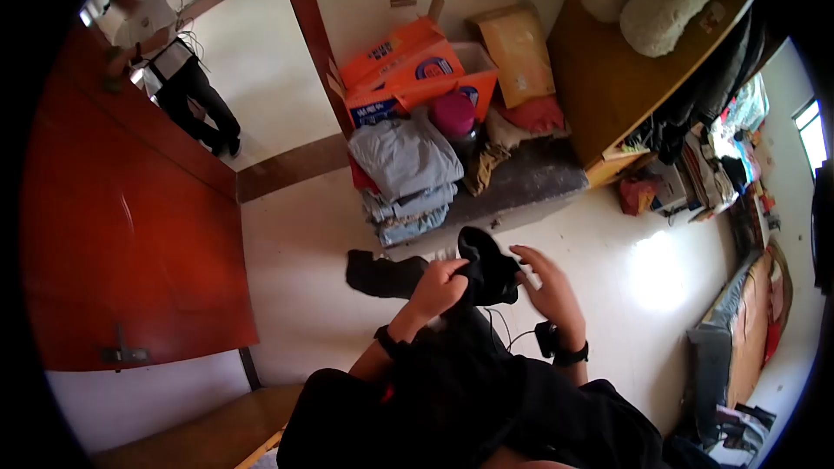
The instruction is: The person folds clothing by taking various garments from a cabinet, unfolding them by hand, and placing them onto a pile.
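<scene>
My left hand [440, 288] is closed on a piece of soft black cloth [486, 262], gripping its left side in front of my body. The cloth is bunched and sock-like; its exact kind does not show. My right hand [552, 293] is at the cloth's right edge, with fingers apart and fingertips close beside it. To the left of my left hand, a longer dark shape [380, 274] stretches over the pale floor. A black band is on each wrist, and a small black box with thin cables is by the right one.
Ahead stands a dark low chest [530, 178] bearing folded clothes [407, 161], an orange box [408, 56] and a yellow padded envelope [514, 52]. A red door [139, 234] stands at left; a person [161, 43] is beyond the doorway. A wooden cabinet [599, 61] is at right.
</scene>
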Demonstrator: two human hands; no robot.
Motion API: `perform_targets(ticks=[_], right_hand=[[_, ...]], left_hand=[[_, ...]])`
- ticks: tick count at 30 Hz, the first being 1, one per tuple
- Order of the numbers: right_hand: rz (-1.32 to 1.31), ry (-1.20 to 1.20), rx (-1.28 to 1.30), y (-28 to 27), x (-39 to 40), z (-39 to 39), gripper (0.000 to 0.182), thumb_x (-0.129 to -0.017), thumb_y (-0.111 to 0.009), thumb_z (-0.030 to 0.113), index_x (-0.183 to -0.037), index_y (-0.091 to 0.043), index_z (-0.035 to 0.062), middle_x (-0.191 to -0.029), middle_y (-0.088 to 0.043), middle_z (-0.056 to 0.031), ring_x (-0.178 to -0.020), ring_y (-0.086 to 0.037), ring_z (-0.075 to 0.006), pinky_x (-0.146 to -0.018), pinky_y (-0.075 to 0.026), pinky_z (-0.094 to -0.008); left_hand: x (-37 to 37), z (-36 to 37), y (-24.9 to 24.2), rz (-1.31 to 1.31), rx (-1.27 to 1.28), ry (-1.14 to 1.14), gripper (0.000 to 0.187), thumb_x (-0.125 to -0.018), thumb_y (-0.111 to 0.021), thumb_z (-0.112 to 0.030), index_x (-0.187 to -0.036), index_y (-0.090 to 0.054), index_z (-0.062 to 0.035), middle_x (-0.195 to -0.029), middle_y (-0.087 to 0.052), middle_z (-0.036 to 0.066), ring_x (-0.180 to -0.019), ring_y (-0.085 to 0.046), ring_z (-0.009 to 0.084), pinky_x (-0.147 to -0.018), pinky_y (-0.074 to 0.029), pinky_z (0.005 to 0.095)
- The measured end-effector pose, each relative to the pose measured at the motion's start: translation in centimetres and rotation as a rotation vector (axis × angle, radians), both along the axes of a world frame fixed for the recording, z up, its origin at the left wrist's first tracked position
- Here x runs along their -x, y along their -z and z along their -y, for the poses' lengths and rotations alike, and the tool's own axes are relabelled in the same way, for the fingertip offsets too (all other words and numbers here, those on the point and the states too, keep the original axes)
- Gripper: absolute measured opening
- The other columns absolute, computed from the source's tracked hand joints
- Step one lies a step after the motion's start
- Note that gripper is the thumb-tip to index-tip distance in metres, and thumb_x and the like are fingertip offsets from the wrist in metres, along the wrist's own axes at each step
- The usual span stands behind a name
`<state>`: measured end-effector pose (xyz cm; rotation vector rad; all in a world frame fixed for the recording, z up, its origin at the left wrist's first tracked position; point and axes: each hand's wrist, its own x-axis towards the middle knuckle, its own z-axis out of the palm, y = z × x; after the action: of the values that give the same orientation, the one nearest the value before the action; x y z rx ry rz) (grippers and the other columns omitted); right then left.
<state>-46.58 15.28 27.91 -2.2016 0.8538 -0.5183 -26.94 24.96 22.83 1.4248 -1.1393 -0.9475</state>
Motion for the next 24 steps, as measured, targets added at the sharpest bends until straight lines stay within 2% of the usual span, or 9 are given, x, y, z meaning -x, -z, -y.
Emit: perform_targets(ticks=[3, 5, 6, 8, 11, 13, 19, 23, 24], right_hand=[[0.102, -0.326, 0.045, 2.1, -3.5, 2.4, 0.062, -0.072, -0.067, 0.01, -0.124, -0.037, -0.0027, -0.125, -0.043, -0.0231, -0.117, -0.042, -0.0361, -0.098, -0.035, -0.0369], [0.237, -0.361, -0.028, 2.4, -6.2, 3.2, 0.065, -0.07, -0.071, 0.016, -0.122, -0.038, -0.0038, -0.121, -0.045, -0.0243, -0.115, -0.043, -0.0375, -0.095, -0.037, -0.0372], [0.197, -0.38, -0.153, 2.8, -6.7, 3.7, 0.063, -0.071, -0.072, 0.019, -0.12, -0.039, -0.0038, -0.117, -0.047, -0.0244, -0.112, -0.045, -0.0378, -0.092, -0.038, -0.0376], [0.211, -0.378, -0.233, 4.1, -8.2, 6.6, 0.059, -0.072, -0.072, 0.028, -0.113, -0.043, -0.002, -0.106, -0.051, -0.0229, -0.102, -0.049, -0.0392, -0.085, -0.041, -0.039], [0.084, -0.415, -0.303, 4.3, -8.9, 13.2, 0.053, -0.071, -0.064, 0.015, -0.117, -0.044, -0.0014, -0.103, -0.055, -0.0238, -0.095, -0.053, -0.039, -0.08, -0.044, -0.0407], [0.14, -0.437, -0.135, 5.0, -9.3, 17.3, 0.041, -0.067, -0.055, 0.003, -0.108, -0.053, 0.0001, -0.095, -0.059, -0.0216, -0.089, -0.057, -0.0376, -0.076, -0.047, -0.04], [0.089, -0.426, -0.045, 7.8, -10.7, 25.9, 0.022, -0.072, -0.048, 0.0, -0.091, -0.058, 0.001, -0.087, -0.06, -0.0175, -0.08, -0.057, -0.0368, -0.07, -0.047, -0.0391], [0.0, -0.485, -0.474, 8.7, -12.8, 26.6, 0.018, -0.078, -0.041, 0.001, -0.087, -0.057, -0.001, -0.076, -0.061, -0.0126, -0.07, -0.061, -0.0219, -0.062, -0.047, -0.0314], [0.143, -0.317, -0.962, 8.5, -13.7, 25.6, 0.019, -0.08, -0.04, 0.002, -0.086, -0.058, -0.0005, -0.076, -0.061, -0.0094, -0.07, -0.06, -0.0177, -0.061, -0.047, -0.0289]], left_hand=[[-1.3, 4.5, -1.7, 0.021, -0.067, 0.081, 0.024, -0.068, -0.045, -0.006, -0.084, -0.06, 0.0041, -0.066, -0.054, 0.025, -0.058, -0.059, 0.0279, -0.054, -0.043, 0.0343], [-1.3, 7.1, -2.0, 0.214, 0.163, 0.049, 0.019, -0.067, -0.045, -0.004, -0.078, -0.056, 0.0058, -0.064, -0.051, 0.024, -0.056, -0.056, 0.0279, -0.052, -0.04, 0.0346], [-1.5, 8.5, -2.9, 0.264, 0.126, 0.016, 0.015, -0.067, -0.045, -0.004, -0.075, -0.054, 0.0053, -0.066, -0.052, 0.025, -0.061, -0.056, 0.0367, -0.052, -0.041, 0.0362], [-2.8, 11.3, -3.3, 0.244, -0.031, 0.004, 0.013, -0.069, -0.045, -0.004, -0.075, -0.054, 0.0048, -0.065, -0.051, 0.024, -0.06, -0.054, 0.0379, -0.052, -0.041, 0.0366], [-4.2, 14.3, -3.3, 0.339, -0.048, -0.038, 0.013, -0.07, -0.046, -0.003, -0.077, -0.054, 0.0043, -0.064, -0.05, 0.024, -0.06, -0.053, 0.0391, -0.051, -0.041, 0.0371], [-4.9, 16.1, -3.9, 0.435, 0.013, -0.073, 0.014, -0.07, -0.046, -0.002, -0.078, -0.055, 0.004, -0.064, -0.05, 0.024, -0.06, -0.053, 0.0393, -0.051, -0.041, 0.0372], [-5.4, 18.6, -5.0, 0.443, -0.11, -0.341, 0.019, -0.073, -0.049, -0.004, -0.086, -0.062, 0.0, -0.07, -0.057, 0.022, -0.063, -0.058, 0.0374, -0.057, -0.046, 0.0398], [-6.2, 17.4, -4.4, 0.399, -0.108, -0.461, 0.023, -0.074, -0.044, -0.002, -0.089, -0.06, 0.0032, -0.061, -0.053, 0.02, -0.05, -0.053, 0.0259, -0.05, -0.042, 0.031], [-6.6, 16.4, -2.8, 0.405, -0.104, -0.498, 0.021, -0.078, -0.047, -0.005, -0.093, -0.06, 0.0017, -0.064, -0.055, 0.018, -0.053, -0.054, 0.0232, -0.053, -0.042, 0.0303]])
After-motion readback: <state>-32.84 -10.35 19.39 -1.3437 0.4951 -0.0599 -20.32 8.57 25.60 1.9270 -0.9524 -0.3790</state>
